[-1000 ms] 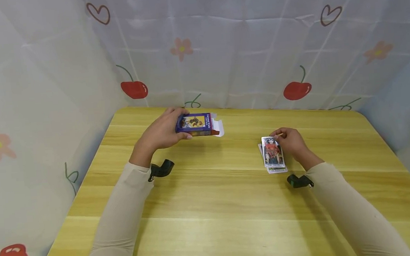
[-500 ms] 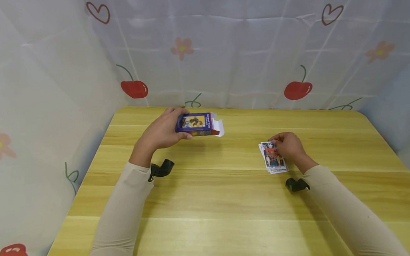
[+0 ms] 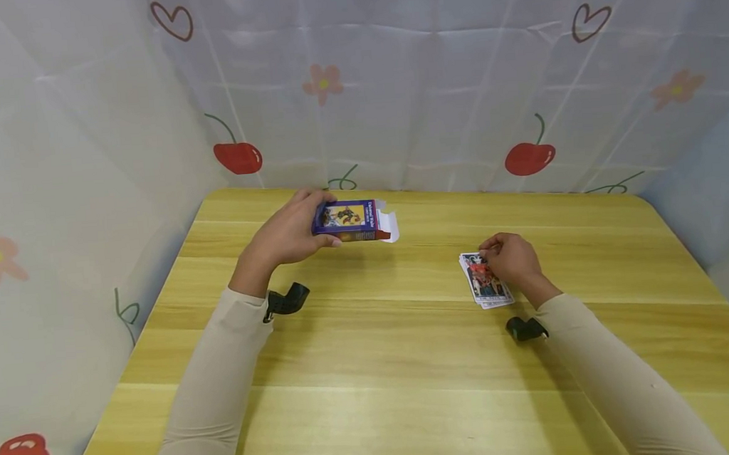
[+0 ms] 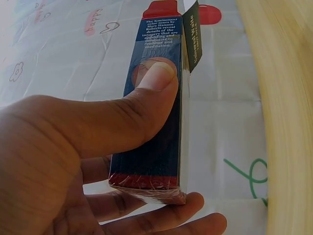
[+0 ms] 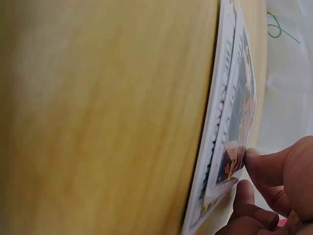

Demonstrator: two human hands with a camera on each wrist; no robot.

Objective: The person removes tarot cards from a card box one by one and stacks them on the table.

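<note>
My left hand [image 3: 294, 229] grips a blue tarot card box [image 3: 346, 215] by its closed end, above the table. Its thumb presses the narrow printed side in the left wrist view, and the white flap hangs out at the other end. To the right, my right hand [image 3: 516, 261] pinches the upper edge of a tarot card [image 3: 486, 278] with a red figure. That card lies face up over a small, slightly fanned stack [image 5: 203, 176]. In the right wrist view the thumb touches the card's edge, with a fingertip just below.
The wooden table [image 3: 388, 368] spreads around both hands. A pale curtain [image 3: 419, 109] printed with cherries and flowers stands at the back and sides. Each wrist carries a black camera mount, one on the left [image 3: 288, 299] and one on the right [image 3: 527, 328].
My right hand has brought the top card down onto the stack and shifted slightly toward me, then left. The left hand and the box have stayed put.
</note>
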